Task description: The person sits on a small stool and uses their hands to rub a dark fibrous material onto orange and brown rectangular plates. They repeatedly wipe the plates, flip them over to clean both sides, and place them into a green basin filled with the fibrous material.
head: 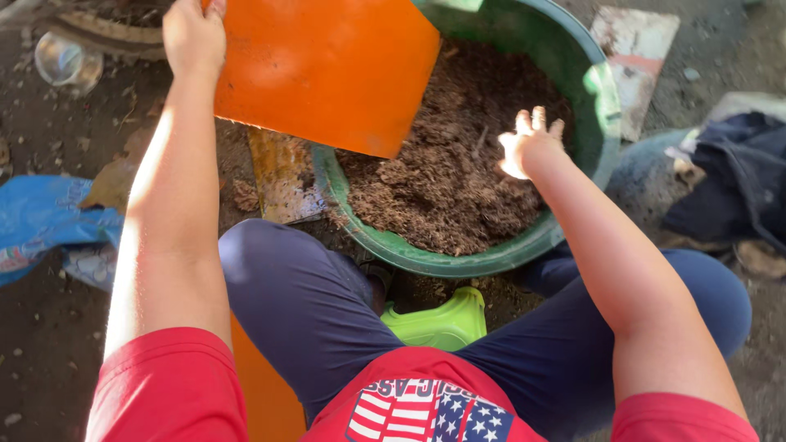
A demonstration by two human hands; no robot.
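While the left hand (194, 34) grips the board (327, 69):
Board: looks stiff, light; hold its edge.
Right hand (530, 143): spread wide on loose soil (458, 176).

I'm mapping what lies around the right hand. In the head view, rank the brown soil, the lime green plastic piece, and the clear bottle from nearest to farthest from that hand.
Measured from the right hand:
1. Brown soil: directly under the hand, inside the green tub.
2. Lime green plastic piece: below the tub, between the person's legs.
3. Clear bottle: far top left on the ground, beyond the left hand gripping the orange board.
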